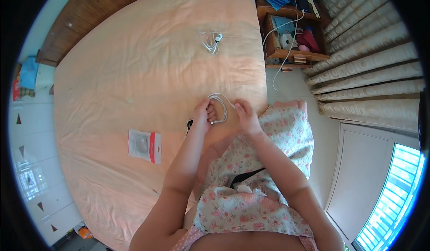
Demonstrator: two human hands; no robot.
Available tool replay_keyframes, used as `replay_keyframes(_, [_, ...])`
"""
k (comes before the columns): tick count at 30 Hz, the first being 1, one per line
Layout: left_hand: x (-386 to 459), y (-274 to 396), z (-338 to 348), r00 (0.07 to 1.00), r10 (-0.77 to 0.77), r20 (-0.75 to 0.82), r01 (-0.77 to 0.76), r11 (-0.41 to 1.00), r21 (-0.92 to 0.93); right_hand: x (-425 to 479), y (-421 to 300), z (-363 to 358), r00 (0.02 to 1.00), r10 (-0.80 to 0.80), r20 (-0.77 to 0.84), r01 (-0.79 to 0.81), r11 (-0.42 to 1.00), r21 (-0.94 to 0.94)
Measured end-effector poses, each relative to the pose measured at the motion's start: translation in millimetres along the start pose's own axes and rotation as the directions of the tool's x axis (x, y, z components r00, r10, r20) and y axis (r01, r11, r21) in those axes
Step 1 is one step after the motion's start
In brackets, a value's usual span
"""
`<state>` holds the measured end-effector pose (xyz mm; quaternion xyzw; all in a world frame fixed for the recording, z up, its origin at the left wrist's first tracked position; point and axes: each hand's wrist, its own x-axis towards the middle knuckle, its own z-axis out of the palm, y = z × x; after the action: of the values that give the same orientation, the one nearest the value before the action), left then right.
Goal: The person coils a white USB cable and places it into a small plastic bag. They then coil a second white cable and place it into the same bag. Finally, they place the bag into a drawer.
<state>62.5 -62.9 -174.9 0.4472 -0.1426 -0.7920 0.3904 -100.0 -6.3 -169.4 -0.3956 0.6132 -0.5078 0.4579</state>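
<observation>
A white cable (224, 111) is looped into a coil, its turns gathered in the curled fingers of my left hand (204, 114). One strand arcs over from the top of the coil to my right hand (248, 117), which pinches it between thumb and fingers. Below the coil, a small connector end shows beside my left fingers. Partly hidden behind my left wrist lies a small black object (189, 124). Farther up the bed rests a second bundled white cable (210, 45) with a plug. To the left is a clear plastic packet (139, 146) with a red band.
Both hands are above a bed with a peach sheet (111, 86). At the upper right, a wooden nightstand's open drawer (285, 53) holds assorted items, and a white charging cable (289, 51) hangs across it. Patterned curtains (366, 56) and a door (359, 170) stand at the right.
</observation>
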Motion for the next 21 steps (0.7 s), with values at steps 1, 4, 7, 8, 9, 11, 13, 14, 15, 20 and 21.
replay_keyframes(1, [4.4, -1.2, -4.0, 1.000, -0.010, 0.005, 0.010, 1.000, -0.015, 13.7, 1.7, -4.1, 0.999, -0.028, -0.029, 0.027, 0.999, -0.031])
replay_keyframes(4, [8.8, -9.2, -11.9, 0.990, 0.032, 0.139, -0.018, 0.995, -0.101, 60.5, -8.7, -4.5, 0.993, -0.096, -0.073, 0.088, 0.990, -0.106])
replay_keyframes(7, [5.6, -10.7, -9.8, 0.992, 0.024, 0.121, -0.014, 0.997, -0.078, 109.7, -38.7, 15.8, 0.987, -0.156, -0.042, 0.146, 0.973, -0.181])
replay_keyframes(8, [7.4, -11.4, -9.3, 0.994, 0.013, 0.107, -0.007, 0.998, -0.055, 126.8, -43.3, 27.0, 0.982, -0.188, -0.028, 0.177, 0.956, -0.233])
replay_keyframes(9, [6.9, -12.5, -10.4, 0.995, 0.009, 0.095, -0.003, 0.998, -0.062, 138.7, -50.5, 40.5, 0.987, -0.159, -0.011, 0.148, 0.941, -0.304])
replay_keyframes(11, [5.1, -14.4, -10.1, 0.997, 0.001, 0.074, 0.005, 0.997, -0.076, 157.6, -73.1, 64.8, 0.995, -0.100, 0.014, 0.096, 0.891, -0.443])
replay_keyframes(13, [3.0, -13.7, -3.4, 0.999, 0.000, 0.048, 0.003, 0.998, -0.064, 177.3, -79.5, 82.0, 0.999, -0.020, 0.034, 0.036, 0.833, -0.552])
replay_keyframes(14, [2.9, -14.7, -1.1, 0.999, -0.001, 0.035, 0.003, 0.998, -0.056, 184.8, -81.9, 89.3, 0.999, 0.021, 0.040, 0.007, 0.797, -0.603])
replay_keyframes(15, [2.8, -15.3, 0.4, 1.000, 0.000, 0.020, 0.001, 0.999, -0.050, 191.1, -82.8, 97.3, 0.999, 0.031, 0.012, -0.015, 0.754, -0.657])
replay_keyframes(20, [1.0, -19.8, -1.0, 1.000, 0.022, -0.013, -0.022, 0.999, -0.046, 196.4, -95.3, 124.7, 0.968, 0.138, -0.211, -0.252, 0.551, -0.795])
replay_keyframes(21, [1.4, -18.9, 0.8, 1.000, 0.016, -0.009, -0.016, 0.999, -0.041, 200.3, -86.9, 121.9, 0.978, 0.072, -0.194, -0.201, 0.548, -0.812])
